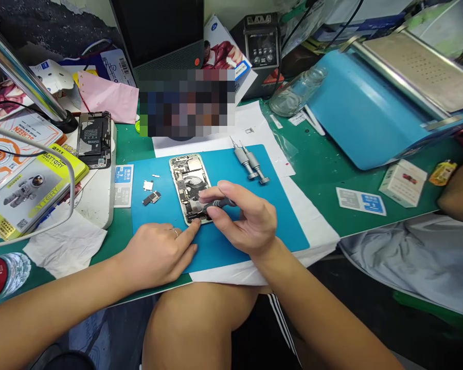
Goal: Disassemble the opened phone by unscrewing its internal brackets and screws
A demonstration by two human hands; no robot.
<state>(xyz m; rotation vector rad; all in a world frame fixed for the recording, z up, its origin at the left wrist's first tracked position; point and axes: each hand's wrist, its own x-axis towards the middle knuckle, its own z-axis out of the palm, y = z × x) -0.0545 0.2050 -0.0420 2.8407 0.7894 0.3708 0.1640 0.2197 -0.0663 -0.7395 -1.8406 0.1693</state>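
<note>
An opened smartphone [191, 185], its inner boards and parts bare, lies on a blue mat [162, 169]. My left hand [158, 254] rests on the mat, its index finger stretched out to touch the phone's lower edge and the other fingers loosely bent. Over the phone's lower right side, my right hand [245, 216] pinches a slim dark tool [224, 203]; its tip is down at the phone, and its exact kind is hard to make out. Small loose phone parts [152, 198] lie left of the phone. Two grey screwdrivers [250, 162] lie at the mat's upper right.
Another opened phone [94, 140] sits on a white tray [108, 198] at left, beside a battery box [31, 190] and crumpled tissue [67, 241]. A glass jar [299, 92], a blue machine [355, 108] and a small white box [403, 182] stand to the right. Another person's knee is at the right edge.
</note>
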